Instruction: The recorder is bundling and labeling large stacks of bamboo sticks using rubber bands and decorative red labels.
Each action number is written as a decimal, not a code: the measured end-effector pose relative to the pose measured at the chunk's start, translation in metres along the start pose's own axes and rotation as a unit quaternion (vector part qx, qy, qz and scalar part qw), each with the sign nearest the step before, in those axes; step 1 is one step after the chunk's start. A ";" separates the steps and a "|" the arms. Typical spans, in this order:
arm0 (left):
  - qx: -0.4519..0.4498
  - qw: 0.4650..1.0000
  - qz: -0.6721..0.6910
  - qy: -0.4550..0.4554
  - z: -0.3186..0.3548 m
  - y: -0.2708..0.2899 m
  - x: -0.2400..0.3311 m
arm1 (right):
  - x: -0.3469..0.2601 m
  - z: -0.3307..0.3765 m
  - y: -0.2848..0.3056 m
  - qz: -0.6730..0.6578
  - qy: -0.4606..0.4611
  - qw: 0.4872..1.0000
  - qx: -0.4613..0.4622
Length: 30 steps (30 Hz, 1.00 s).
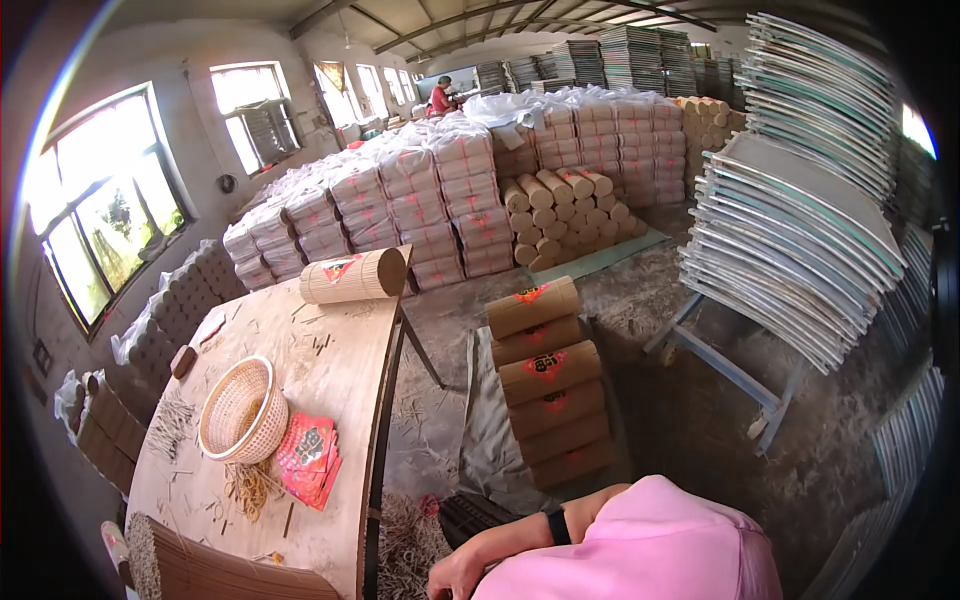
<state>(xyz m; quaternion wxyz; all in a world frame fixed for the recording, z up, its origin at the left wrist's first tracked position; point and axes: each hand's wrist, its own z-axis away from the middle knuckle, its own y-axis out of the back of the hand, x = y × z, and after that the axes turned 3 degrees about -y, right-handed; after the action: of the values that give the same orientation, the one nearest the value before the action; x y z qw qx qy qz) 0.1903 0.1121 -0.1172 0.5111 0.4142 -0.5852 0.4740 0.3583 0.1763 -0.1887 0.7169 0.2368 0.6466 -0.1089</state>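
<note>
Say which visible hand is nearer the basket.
Right, the only one visible. The right hand is below and right of the basket in the picture; the left hand is unseen.

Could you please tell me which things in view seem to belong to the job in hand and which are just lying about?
Likely the job's:
labelled rolls
red printed sheets
tangled tan bands
woven basket

Apparently just lying about:
scattered stick pieces
brown block
</note>
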 end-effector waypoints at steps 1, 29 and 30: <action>-0.001 1.000 -0.002 0.002 -0.001 -0.002 0.000 | 0.002 -0.004 0.000 0.018 0.014 1.000 0.002; -0.039 0.996 0.006 0.080 -0.025 -0.004 -0.017 | 0.041 0.012 0.030 -0.036 -0.001 0.994 0.104; -0.039 0.996 0.007 0.083 -0.026 -0.001 -0.018 | 0.048 0.015 0.033 -0.039 0.026 0.991 0.125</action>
<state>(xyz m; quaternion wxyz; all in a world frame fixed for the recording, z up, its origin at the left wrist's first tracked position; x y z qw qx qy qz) 0.1995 0.1375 -0.1338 0.5705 0.3486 -0.5618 0.4872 0.3937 0.2050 -0.2282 0.6595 0.3018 0.6554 -0.2108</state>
